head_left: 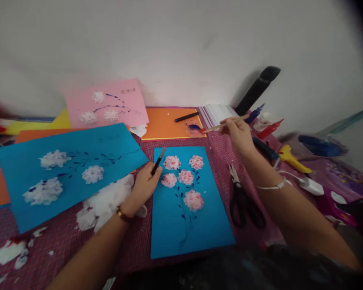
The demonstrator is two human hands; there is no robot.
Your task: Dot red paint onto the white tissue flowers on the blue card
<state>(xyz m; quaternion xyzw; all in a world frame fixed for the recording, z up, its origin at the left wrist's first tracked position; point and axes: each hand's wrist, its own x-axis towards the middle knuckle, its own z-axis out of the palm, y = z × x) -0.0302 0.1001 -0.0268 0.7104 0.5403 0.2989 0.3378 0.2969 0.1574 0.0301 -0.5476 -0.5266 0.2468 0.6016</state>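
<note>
My left hand (145,183) is closed on a black marker (159,160) at the left edge of a blue sheet (166,237). That sheet carries several pink-tinted paper flowers (194,200) with painted dark blue stems and leaves. Pinched in my right hand (238,135) is a wooden paintbrush (219,126). Its tip is at the red paint beside a dark blue paint patch (195,127) on an orange sheet (160,124). Another dark pen (186,117) lies on the orange sheet.
A second blue sheet (78,193) with white paper flowers lies left, a pink one (133,100) behind it. Black-handled scissors (245,205) rest right of the work. Beyond are a red paint tube (270,129), a yellow-handled tool (293,160) and a white plug (311,186). Crumpled tissue (105,205) sits left.
</note>
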